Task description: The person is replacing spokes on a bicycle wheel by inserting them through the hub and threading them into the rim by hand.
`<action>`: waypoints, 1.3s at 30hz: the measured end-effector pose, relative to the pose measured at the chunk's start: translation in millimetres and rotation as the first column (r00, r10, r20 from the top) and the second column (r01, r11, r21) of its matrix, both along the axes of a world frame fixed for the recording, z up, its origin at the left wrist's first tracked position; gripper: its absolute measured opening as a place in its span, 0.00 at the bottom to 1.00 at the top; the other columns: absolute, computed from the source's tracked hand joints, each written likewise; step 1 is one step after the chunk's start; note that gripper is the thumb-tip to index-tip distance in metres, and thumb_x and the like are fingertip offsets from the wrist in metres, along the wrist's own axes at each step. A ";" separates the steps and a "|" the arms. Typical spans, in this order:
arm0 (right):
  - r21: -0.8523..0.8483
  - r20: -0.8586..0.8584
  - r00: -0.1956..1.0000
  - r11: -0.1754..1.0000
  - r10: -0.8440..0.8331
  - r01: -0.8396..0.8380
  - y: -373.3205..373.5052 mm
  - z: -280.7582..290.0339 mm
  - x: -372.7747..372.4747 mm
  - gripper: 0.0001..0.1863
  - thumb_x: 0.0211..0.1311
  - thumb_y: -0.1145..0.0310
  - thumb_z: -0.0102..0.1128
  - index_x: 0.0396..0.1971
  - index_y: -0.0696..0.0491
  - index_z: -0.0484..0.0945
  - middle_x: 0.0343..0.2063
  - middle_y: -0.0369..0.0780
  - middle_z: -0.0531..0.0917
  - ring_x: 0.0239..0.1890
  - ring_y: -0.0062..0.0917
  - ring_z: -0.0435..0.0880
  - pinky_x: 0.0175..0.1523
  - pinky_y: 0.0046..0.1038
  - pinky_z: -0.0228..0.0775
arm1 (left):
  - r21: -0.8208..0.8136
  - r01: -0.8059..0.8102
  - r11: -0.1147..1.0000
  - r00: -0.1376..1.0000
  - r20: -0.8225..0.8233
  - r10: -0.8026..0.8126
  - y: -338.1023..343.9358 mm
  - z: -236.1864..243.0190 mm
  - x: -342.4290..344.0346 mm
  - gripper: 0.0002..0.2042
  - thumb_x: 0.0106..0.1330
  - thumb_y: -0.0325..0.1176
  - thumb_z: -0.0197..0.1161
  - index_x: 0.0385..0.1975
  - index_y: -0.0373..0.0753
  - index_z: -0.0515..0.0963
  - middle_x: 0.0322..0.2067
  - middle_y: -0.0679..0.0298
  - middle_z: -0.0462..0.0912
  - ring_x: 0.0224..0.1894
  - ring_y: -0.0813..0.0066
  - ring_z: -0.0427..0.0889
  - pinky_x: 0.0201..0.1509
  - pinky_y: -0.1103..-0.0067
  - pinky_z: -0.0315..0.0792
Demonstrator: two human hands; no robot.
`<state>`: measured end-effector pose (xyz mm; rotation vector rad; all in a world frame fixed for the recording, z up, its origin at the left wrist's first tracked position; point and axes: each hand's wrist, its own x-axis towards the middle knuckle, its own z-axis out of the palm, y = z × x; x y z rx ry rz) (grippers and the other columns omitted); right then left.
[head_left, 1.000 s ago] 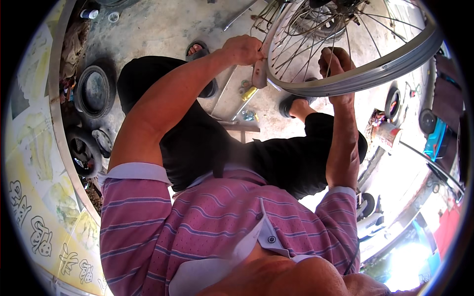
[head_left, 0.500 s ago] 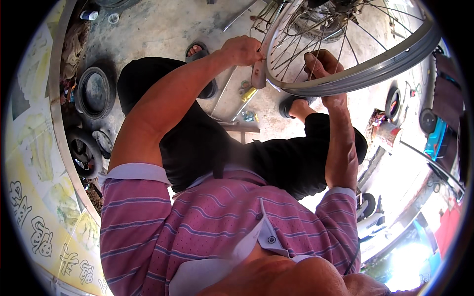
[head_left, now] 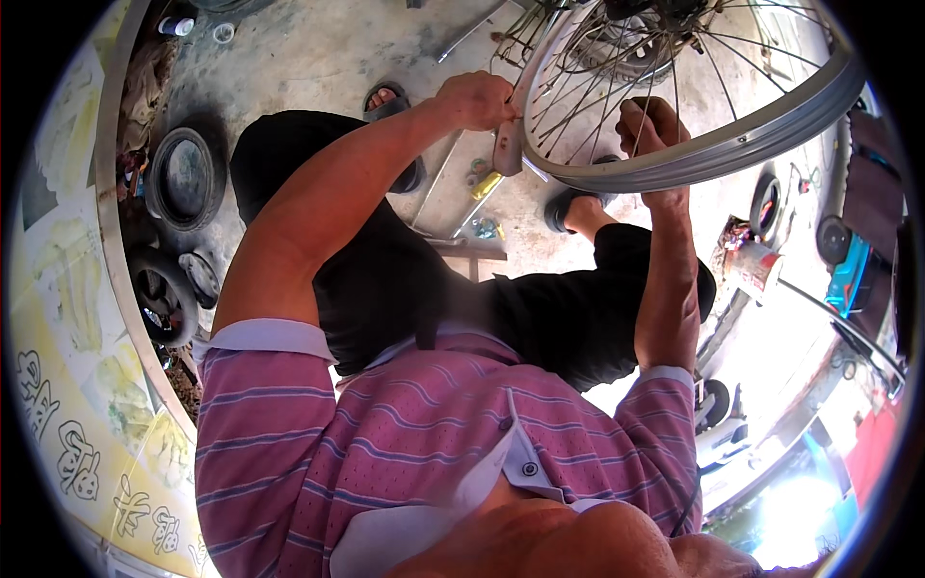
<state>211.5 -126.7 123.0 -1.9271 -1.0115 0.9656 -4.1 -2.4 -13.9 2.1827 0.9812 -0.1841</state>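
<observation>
A silver bicycle wheel rim [head_left: 674, 171] with thin metal spokes stands tilted in front of me at the upper right. My left hand [head_left: 479, 100] is closed at the rim's left side, beside a flat brownish bar [head_left: 508, 146]; what its fingers grip is hidden. Reaching past the near edge of the rim, my right hand [head_left: 655, 125] has its thumb and fingers curled together around a spoke [head_left: 638, 135]. Dark hub parts [head_left: 665, 12] show at the top edge, partly cut off.
On the floor lie a yellow-handled tool [head_left: 488, 185] and a metal rod [head_left: 472, 31]. Old tyres [head_left: 188, 180] rest at the left by a curved wall edge. At the right are a can-like container [head_left: 753, 265] and a small tyre [head_left: 766, 204]. My sandalled feet flank a low metal frame [head_left: 472, 249].
My right hand has shifted a little to the right along the rim, and the spokes have turned with it. My left hand has stayed nearly in place.
</observation>
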 end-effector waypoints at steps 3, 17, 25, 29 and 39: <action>0.178 -0.144 0.987 0.983 0.073 -0.047 -4.0 2.0 0.5 0.17 0.74 0.56 0.55 0.37 0.57 0.78 0.25 0.32 0.77 0.23 0.12 0.69 0.28 0.16 0.60 | 0.008 0.001 1.000 1.000 0.003 -0.001 -0.4 -1.5 0.3 0.23 0.65 0.56 0.62 0.34 0.38 0.83 0.32 0.53 0.86 0.41 0.52 0.85 0.45 0.63 0.76; 0.183 -0.445 0.887 0.982 0.127 -0.049 -8.3 -0.9 -1.0 0.21 0.78 0.52 0.48 0.33 0.55 0.75 0.25 0.32 0.75 0.24 0.15 0.68 0.30 0.20 0.59 | 0.038 -0.009 0.999 1.000 0.018 0.009 -0.8 -4.4 -0.2 0.23 0.65 0.56 0.63 0.31 0.38 0.82 0.30 0.53 0.86 0.38 0.53 0.86 0.43 0.63 0.76; 0.075 -0.460 0.887 0.997 0.051 -0.019 -9.8 -3.5 -2.2 0.11 0.75 0.62 0.57 0.37 0.55 0.75 0.26 0.30 0.74 0.27 0.11 0.69 0.31 0.16 0.60 | 0.034 -0.008 0.999 1.000 0.020 0.007 -1.5 -1.3 -0.2 0.23 0.64 0.57 0.63 0.32 0.39 0.83 0.31 0.53 0.86 0.40 0.52 0.85 0.45 0.62 0.77; 0.087 -0.439 0.895 0.995 0.077 -0.042 -10.0 -9.7 1.7 0.10 0.74 0.63 0.58 0.39 0.56 0.76 0.28 0.30 0.75 0.27 0.11 0.70 0.31 0.16 0.62 | 0.033 -0.005 0.999 1.000 0.012 0.005 -1.2 -1.6 0.1 0.23 0.64 0.58 0.62 0.32 0.39 0.83 0.32 0.53 0.86 0.40 0.51 0.85 0.45 0.62 0.77; 0.001 -0.345 0.937 0.998 0.054 -0.057 -7.5 -6.6 -3.0 0.11 0.73 0.62 0.60 0.37 0.56 0.76 0.26 0.30 0.75 0.27 0.11 0.70 0.31 0.16 0.60 | 0.042 -0.010 0.999 1.000 0.012 0.010 -1.7 -4.7 -0.7 0.23 0.64 0.57 0.62 0.32 0.39 0.83 0.31 0.54 0.86 0.40 0.52 0.85 0.45 0.62 0.77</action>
